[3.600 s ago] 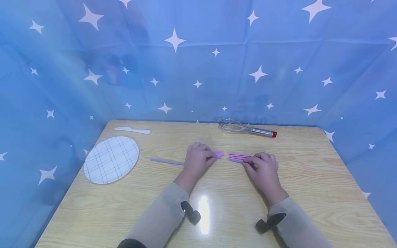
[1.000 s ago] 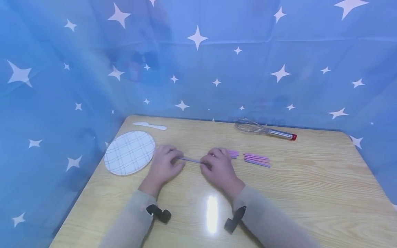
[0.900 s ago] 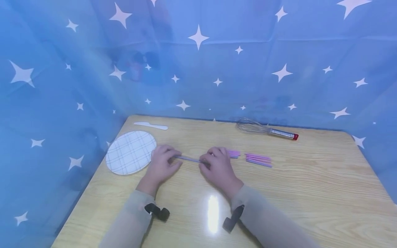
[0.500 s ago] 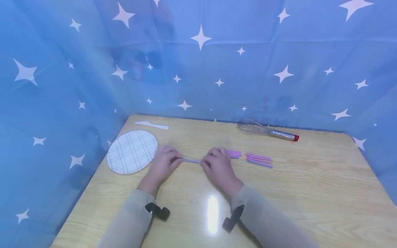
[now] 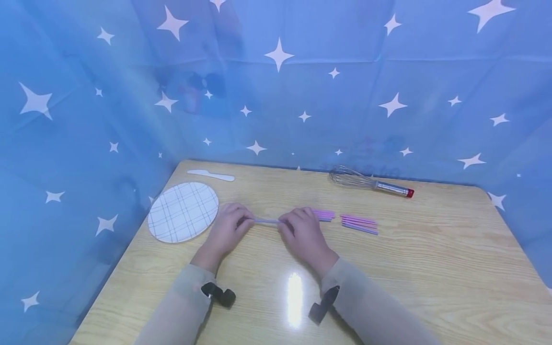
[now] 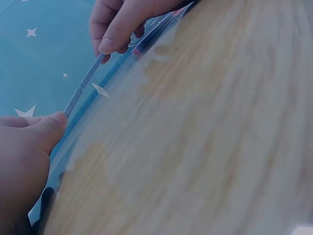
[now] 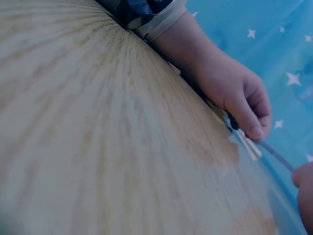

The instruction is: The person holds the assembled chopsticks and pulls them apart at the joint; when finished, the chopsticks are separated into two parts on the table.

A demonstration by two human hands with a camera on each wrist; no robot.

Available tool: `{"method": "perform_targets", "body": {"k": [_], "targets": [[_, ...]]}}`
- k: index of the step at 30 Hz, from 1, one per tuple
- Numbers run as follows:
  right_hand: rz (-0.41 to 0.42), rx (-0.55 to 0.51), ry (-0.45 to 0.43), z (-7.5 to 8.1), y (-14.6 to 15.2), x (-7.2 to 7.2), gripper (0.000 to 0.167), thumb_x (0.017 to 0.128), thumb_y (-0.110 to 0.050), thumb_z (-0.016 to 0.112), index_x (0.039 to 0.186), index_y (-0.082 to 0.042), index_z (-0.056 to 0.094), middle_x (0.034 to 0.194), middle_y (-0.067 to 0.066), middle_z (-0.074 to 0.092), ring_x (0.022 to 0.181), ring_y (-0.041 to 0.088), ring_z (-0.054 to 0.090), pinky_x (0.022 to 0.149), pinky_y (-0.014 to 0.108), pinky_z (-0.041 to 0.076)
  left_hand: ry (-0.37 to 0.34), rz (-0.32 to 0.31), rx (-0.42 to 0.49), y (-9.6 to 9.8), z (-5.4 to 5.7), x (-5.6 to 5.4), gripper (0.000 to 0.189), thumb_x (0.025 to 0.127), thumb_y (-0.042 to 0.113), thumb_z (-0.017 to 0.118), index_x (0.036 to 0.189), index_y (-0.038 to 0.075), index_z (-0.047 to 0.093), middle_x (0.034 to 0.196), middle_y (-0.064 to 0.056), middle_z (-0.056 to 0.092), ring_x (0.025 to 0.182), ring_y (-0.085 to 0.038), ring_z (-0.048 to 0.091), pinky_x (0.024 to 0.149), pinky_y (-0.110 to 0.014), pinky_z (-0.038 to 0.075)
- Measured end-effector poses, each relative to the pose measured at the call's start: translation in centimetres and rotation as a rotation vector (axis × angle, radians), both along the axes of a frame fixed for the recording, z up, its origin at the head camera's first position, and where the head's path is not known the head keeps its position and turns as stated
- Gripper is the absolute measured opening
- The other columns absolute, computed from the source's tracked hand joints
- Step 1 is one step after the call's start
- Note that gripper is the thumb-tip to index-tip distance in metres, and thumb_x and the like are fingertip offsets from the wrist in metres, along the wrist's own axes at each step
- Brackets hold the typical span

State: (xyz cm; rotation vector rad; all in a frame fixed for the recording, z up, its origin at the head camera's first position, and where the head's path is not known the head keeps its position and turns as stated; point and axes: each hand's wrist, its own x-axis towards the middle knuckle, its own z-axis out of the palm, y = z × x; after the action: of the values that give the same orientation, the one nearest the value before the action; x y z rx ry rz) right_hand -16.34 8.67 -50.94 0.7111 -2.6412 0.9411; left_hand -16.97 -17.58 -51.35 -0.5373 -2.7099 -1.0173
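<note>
Both hands hold one thin purple-grey straw [image 5: 266, 221] stretched level between them in the head view. My left hand [image 5: 229, 229] pinches its left end between thumb and fingers, and my right hand [image 5: 304, 235] pinches the right end. In the left wrist view, a small notch or crease shows midway along the straw [image 6: 90, 73]. Just beyond my right hand lies a bundle of short pink and purple straws [image 5: 324, 214], partly hidden by it. A second bundle of short straws [image 5: 359, 224] lies further right.
A white checked oval plate [image 5: 183, 212] lies left of my left hand, close to it. Behind it is a white plastic knife [image 5: 211, 175]. A wire whisk [image 5: 371, 182] with a red-tipped handle lies at the table's back edge, before a blue star-patterned cloth [image 5: 276, 96].
Both hands have moved left from the short straws to the purple-grey straw. Over the last second, my left thumb and fingers have closed on its left end. The head view has shifted slightly.
</note>
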Motion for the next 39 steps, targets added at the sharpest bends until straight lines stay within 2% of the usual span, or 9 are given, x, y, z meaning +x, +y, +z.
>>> {"method": "perform_targets", "body": {"k": [6,12,15,20,28,39], "targets": [[-0.018,-0.045,-0.012,-0.1,0.1,0.0,0.012,0.104,-0.024,0.068,0.107,-0.02,0.079,0.102,-0.008,0.073,0.102,0.016,0.055,0.096,0.04,0.042,0.038,-0.014,-0.016,-0.1,-0.2,-0.1,0.01,0.102,0.028,0.074,0.107,0.02,0.076,0.111,0.007,0.071,0.111,-0.02,0.059,0.102,-0.043,0.047],[-0.017,-0.115,0.02,-0.1,0.4,0.1,0.011,0.103,-0.019,0.07,0.107,-0.015,0.079,0.105,-0.003,0.076,0.109,0.022,0.059,0.103,0.044,0.043,0.088,-0.018,-0.005,-0.2,0.1,-0.1,0.014,0.1,0.026,0.078,0.111,0.017,0.076,0.107,0.004,0.073,0.108,-0.021,0.063,0.102,-0.043,0.048],[-0.015,-0.137,0.042,0.0,0.5,0.2,0.009,0.102,-0.017,0.073,0.107,-0.012,0.079,0.104,-0.001,0.077,0.107,0.024,0.06,0.101,0.045,0.044,0.108,-0.017,0.006,-0.2,0.2,0.0,0.013,0.099,0.027,0.079,0.107,0.017,0.077,0.106,0.004,0.074,0.107,-0.021,0.063,0.101,-0.043,0.049],[-0.019,-0.133,0.045,0.1,0.7,0.4,0.009,0.101,-0.017,0.074,0.106,-0.012,0.08,0.103,-0.001,0.077,0.107,0.025,0.06,0.101,0.044,0.044,0.156,-0.002,0.031,-0.2,0.0,0.2,0.013,0.096,0.028,0.082,0.103,0.017,0.078,0.103,0.005,0.075,0.103,-0.021,0.065,0.096,-0.044,0.051],[-0.023,-0.112,0.069,0.3,1.4,0.7,0.01,0.1,-0.02,0.076,0.108,-0.016,0.081,0.104,-0.004,0.076,0.109,0.023,0.06,0.101,0.047,0.044,0.216,0.035,0.011,0.4,0.2,0.2,0.016,0.095,0.031,0.084,0.102,0.017,0.079,0.103,0.004,0.077,0.103,-0.022,0.066,0.098,-0.044,0.05],[-0.04,-0.119,0.101,0.4,3.0,1.2,0.014,0.095,-0.019,0.081,0.108,-0.015,0.082,0.112,0.001,0.079,0.122,0.032,0.062,0.109,0.055,0.041,0.325,0.02,0.001,1.9,0.0,0.3,0.019,0.092,0.032,0.086,0.098,0.015,0.08,0.099,0.001,0.078,0.099,-0.022,0.067,0.096,-0.043,0.051]]}}
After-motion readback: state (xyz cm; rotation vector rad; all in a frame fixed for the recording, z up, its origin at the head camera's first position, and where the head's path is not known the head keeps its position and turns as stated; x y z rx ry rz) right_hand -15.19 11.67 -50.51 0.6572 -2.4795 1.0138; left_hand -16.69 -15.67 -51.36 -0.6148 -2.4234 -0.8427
